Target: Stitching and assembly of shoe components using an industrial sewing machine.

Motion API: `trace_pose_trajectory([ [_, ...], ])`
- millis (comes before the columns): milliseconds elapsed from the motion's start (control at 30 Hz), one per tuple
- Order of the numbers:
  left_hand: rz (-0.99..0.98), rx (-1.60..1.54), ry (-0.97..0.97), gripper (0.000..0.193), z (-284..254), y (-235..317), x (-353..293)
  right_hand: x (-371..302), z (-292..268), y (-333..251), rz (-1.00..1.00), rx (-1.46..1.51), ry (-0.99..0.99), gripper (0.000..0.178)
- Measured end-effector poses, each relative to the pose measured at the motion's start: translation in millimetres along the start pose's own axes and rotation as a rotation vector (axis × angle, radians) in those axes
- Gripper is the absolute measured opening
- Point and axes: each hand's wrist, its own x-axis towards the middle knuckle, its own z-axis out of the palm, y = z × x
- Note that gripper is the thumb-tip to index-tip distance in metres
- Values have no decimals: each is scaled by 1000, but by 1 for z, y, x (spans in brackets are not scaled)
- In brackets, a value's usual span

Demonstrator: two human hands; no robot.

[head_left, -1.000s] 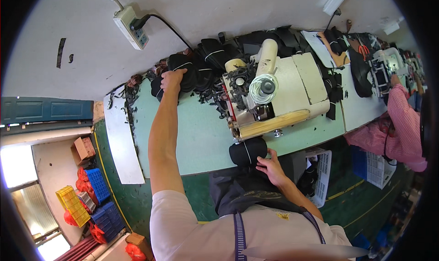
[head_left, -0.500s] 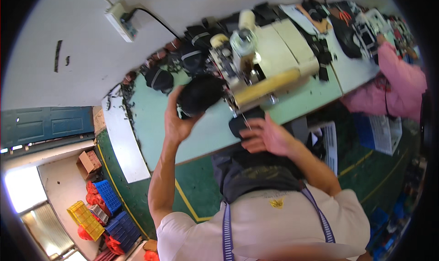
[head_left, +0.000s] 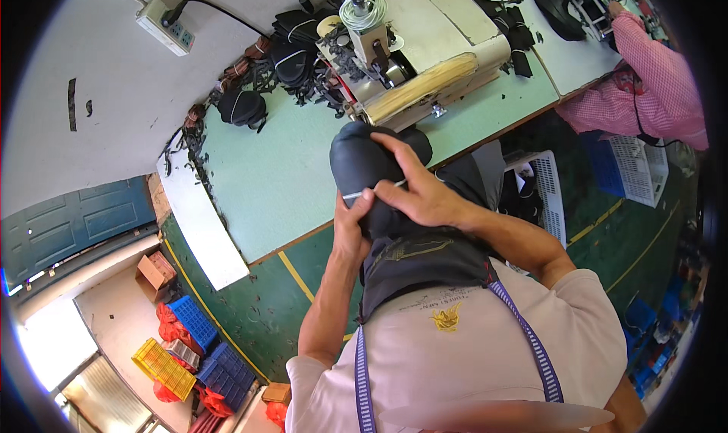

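Observation:
Between my two hands is a bundle of black, smooth, curved pieces [head_left: 356, 158] with a white band around it. My left hand [head_left: 351, 224] grips its lower side, thumb at the band. My right hand [head_left: 425, 190] is closed over its right side, finger and thumb at the band. The bundle is held at the table's front edge, just before a cream industrial sewing machine [head_left: 462, 20]. Another black rounded piece [head_left: 416, 143] shows behind my right hand. A dark apron [head_left: 409, 258] lies below the bundle, which hides part of the left fingers.
The pale green table [head_left: 280, 183] carries a banded black bundle [head_left: 241, 108] and black scraps [head_left: 267, 78] at the far left. To the right, a person in a pink checked sleeve [head_left: 652, 61] works. White crates [head_left: 553, 190] stand beneath the table; yellow and blue crates [head_left: 163, 368] are lower left.
My left hand has brought the bundle from the tabletop left of the machine nearer to me. My right hand, earlier open, has closed on it. The whole view has shifted.

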Motion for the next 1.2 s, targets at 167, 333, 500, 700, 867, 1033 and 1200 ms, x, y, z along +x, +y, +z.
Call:
trace_pose_trajectory([
  [167, -15, -204, 5, 67, -11, 0, -7, -18, -18, -11, -292, -575, 92, 41],
  [333, -175, -183, 4, 57, -31, 7, -6, -27, -15, -1, -335, -558, 163, 22],
  [500, -365, -121, 16, 58, -53, 13, -3, -36, -12, 4, -408, -434, 95, 20],
  [700, -608, 394, -410, 93, -33, 61, 40, -39, -52, 36, 616, 1090, -168, 29],
  [867, -661, 904, -565, 103, -5, 58, 103, -9, -102, 87, 239, -348, 317, 27],
  [1033, -571, 886, -623, 109, 4, 36, 141, -2, -157, 95, 249, -1016, 373, 16],
  [1200, -304, 1429, -370, 106, 19, 20, 147, -3, -157, 116, 179, -1247, 297, 16],
])
